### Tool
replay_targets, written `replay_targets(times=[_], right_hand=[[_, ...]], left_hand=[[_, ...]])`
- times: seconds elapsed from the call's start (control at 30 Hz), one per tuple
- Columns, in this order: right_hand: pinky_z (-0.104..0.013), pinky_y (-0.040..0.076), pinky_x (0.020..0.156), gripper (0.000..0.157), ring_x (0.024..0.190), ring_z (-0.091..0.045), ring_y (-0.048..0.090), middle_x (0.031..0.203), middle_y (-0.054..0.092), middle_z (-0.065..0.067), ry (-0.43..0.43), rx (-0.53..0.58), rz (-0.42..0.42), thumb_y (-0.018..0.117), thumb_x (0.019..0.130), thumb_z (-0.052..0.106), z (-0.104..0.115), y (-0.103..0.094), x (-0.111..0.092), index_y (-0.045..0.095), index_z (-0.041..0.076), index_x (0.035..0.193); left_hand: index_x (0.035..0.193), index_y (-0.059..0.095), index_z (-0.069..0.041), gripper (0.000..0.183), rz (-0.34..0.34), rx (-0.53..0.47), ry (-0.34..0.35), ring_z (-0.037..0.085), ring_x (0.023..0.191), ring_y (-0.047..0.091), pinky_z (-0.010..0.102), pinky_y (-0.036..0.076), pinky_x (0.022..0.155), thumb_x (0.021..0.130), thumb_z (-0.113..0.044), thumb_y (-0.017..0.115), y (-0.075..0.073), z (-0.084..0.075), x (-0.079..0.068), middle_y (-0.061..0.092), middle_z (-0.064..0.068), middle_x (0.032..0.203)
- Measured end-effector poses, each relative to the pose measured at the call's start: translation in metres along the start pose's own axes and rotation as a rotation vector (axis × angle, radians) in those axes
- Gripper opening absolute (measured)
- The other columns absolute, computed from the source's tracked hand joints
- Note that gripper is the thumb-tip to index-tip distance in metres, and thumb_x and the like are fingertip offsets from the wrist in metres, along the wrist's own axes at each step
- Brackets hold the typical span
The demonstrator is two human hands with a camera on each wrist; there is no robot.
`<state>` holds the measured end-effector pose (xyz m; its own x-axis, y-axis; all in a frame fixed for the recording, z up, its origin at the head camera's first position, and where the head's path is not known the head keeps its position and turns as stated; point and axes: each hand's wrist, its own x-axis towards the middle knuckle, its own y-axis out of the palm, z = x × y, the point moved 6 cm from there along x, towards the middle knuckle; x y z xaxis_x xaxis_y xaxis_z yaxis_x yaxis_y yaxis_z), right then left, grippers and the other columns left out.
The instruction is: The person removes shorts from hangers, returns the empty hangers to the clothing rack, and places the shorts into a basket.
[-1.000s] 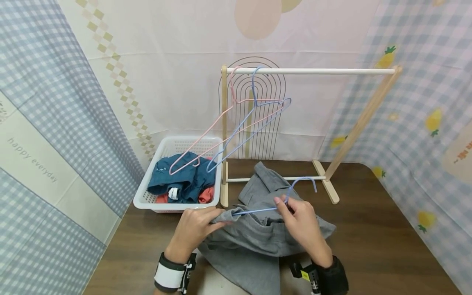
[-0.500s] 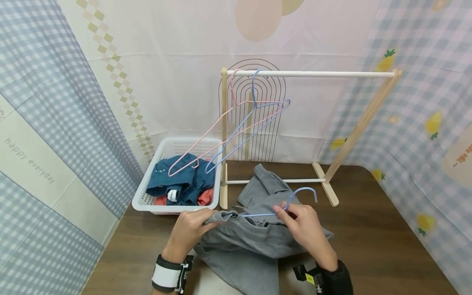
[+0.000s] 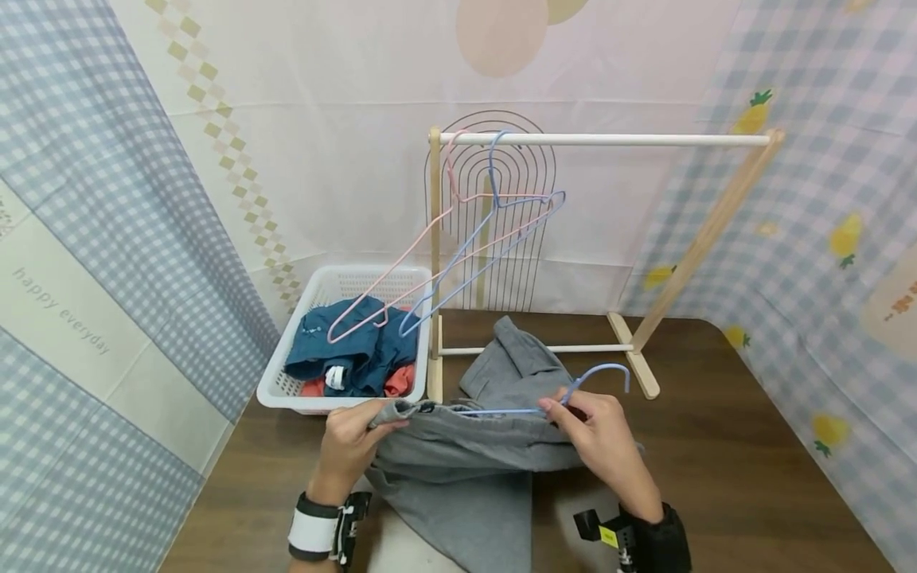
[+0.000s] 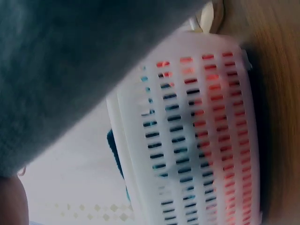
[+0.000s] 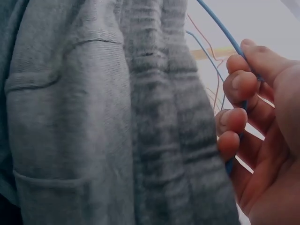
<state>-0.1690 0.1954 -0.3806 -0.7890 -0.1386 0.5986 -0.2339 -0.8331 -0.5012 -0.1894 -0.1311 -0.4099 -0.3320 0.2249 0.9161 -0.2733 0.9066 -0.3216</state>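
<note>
Grey trousers (image 3: 466,442) with a gathered elastic waistband lie bunched in front of me, one leg toward the rack and the other down the near side. My left hand (image 3: 351,442) pinches the left end of the waistband. My right hand (image 3: 602,438) grips a blue hanger (image 3: 501,411) near the base of its hook. One arm of that hanger runs left along the waist opening; its far end is hidden in the cloth. Up close in the right wrist view, curled fingers (image 5: 241,84) wrap the hanger beside the ribbed waistband (image 5: 161,103).
A wooden rack with a white rail (image 3: 609,139) stands behind. On its left end hang a pink hanger (image 3: 390,267) and another blue hanger (image 3: 466,239). The white basket (image 3: 268,390) to the left holds teal clothes (image 3: 337,338) and coral clothes (image 3: 399,380).
My left hand has drawn the waistband leftward, and its edge now lies straighter. The right hand and the hanger have shifted slightly right.
</note>
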Motion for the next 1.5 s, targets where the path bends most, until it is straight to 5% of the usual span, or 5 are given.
replay_targets(times=[0.4, 0.8, 1.03, 1.23, 1.5], right_hand=[[-0.023, 0.042, 0.061, 0.031, 0.071, -0.007, 0.049, 0.08, 0.058, 0.003, -0.02, 0.117, -0.05, 0.071, 0.091, -0.013, 0.002, 0.001, -0.002, 0.071, 0.017, 0.081], [-0.022, 0.042, 0.059, 0.028, 0.067, -0.008, 0.051, 0.076, 0.057, -0.003, 0.056, 0.247, -0.12, 0.06, 0.098, -0.014, 0.003, 0.015, -0.009, 0.066, 0.008, 0.082], [-0.016, 0.049, 0.066, 0.024, 0.072, -0.006, 0.056, 0.076, 0.062, -0.01, 0.197, 0.311, -0.197, 0.057, 0.103, -0.009, -0.001, 0.014, -0.012, 0.067, -0.002, 0.083], [-0.029, 0.033, 0.051, 0.025, 0.059, -0.005, 0.04, 0.066, 0.045, 0.001, 0.161, 0.298, -0.174, 0.057, 0.103, -0.008, -0.001, 0.016, -0.008, 0.065, 0.003, 0.083], [-0.019, 0.049, 0.07, 0.024, 0.074, -0.012, 0.057, 0.078, 0.06, -0.009, 0.101, 0.287, -0.144, 0.051, 0.104, -0.012, 0.009, 0.02, -0.004, 0.067, 0.001, 0.091]], left_hand=[[0.077, 0.069, 0.006, 0.058, -0.396, 0.073, -0.17, 0.003, 0.047, 0.026, 0.022, 0.023, 0.041, 0.105, -0.045, 0.061, -0.008, 0.005, -0.009, 0.037, -0.001, 0.053], [0.069, 0.048, 0.0, 0.052, -0.733, -0.396, -0.682, 0.003, 0.058, 0.05, 0.022, 0.036, 0.055, 0.112, -0.028, 0.052, 0.019, 0.013, -0.018, 0.05, -0.007, 0.064], [0.07, 0.046, -0.008, 0.046, -0.584, -0.435, -0.824, 0.004, 0.062, 0.047, 0.023, 0.037, 0.06, 0.111, -0.027, 0.056, 0.029, 0.02, -0.021, 0.043, -0.009, 0.066], [0.084, 0.051, 0.005, 0.033, -0.458, -0.399, -0.797, 0.009, 0.063, 0.039, 0.025, 0.031, 0.062, 0.111, -0.012, 0.052, 0.024, 0.03, -0.023, 0.038, -0.003, 0.072], [0.135, 0.063, -0.001, 0.028, -0.267, -0.277, -0.78, 0.016, 0.115, 0.063, 0.018, 0.05, 0.086, 0.108, -0.003, 0.055, 0.022, 0.027, -0.023, 0.066, 0.012, 0.128]])
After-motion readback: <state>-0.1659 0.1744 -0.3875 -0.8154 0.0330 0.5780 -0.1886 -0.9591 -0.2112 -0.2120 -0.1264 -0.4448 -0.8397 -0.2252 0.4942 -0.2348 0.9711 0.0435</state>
